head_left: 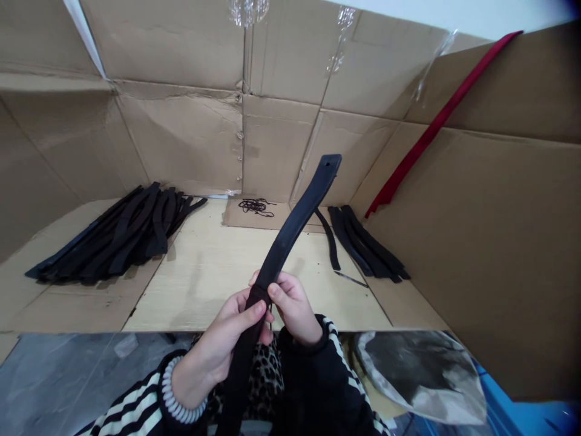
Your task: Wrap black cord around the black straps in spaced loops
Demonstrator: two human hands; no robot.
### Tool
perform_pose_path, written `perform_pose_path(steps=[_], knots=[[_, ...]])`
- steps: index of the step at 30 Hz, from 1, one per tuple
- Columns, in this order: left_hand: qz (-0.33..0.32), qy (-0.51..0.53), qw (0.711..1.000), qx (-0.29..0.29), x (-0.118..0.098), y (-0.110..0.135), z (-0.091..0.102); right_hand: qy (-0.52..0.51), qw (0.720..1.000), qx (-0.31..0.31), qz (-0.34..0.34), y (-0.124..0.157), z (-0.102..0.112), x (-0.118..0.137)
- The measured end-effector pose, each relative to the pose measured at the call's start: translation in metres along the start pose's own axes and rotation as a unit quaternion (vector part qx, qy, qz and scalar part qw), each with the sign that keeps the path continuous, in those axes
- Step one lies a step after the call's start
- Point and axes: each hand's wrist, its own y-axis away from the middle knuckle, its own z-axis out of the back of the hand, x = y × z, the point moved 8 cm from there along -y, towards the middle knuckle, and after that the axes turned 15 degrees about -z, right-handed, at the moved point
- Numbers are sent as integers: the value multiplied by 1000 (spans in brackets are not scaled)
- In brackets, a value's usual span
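A long black strap with a small hole near its squared far end runs up from my lap, over the front edge of the table. My left hand grips it around the middle, thumb on top. Just above and to the right, my right hand pinches the same strap, its thumb pressed at what looks like a joint or fold. The fingers behind the strap are partly hidden. The strap's lower end drops toward the bottom of the picture, dark against the clothing.
A heap of black straps lies at the left, a smaller stack at the right. Dark cord lies at the back. A thin pointed tool rests near the right stack. Cardboard walls enclose the table; a red strip hangs right.
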Motion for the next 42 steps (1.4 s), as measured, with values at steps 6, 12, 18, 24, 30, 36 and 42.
perform_pose_path(steps=[6,12,18,24,30,36,42], knots=[[12,-36,999,35,4,3,0,-10,1000,23,-18,2,0,1],[-29,-57,998,0,-6,1,4,-23,999,16,-20,1,1,1],[-35,-38,999,-2,-1,2,3,-39,999,3,-27,1,4,-4],[-29,-91,995,-32,0,8,6,-35,999,-19,-34,6,8,-6],[-51,-75,996,-27,-10,0,3,-26,999,-12,-42,6,7,-8],[-24,-69,997,-8,-5,4,2,-21,999,2,-40,7,2,-9],[-39,-146,988,-19,-11,7,6,-14,999,-28,-32,10,10,-10]])
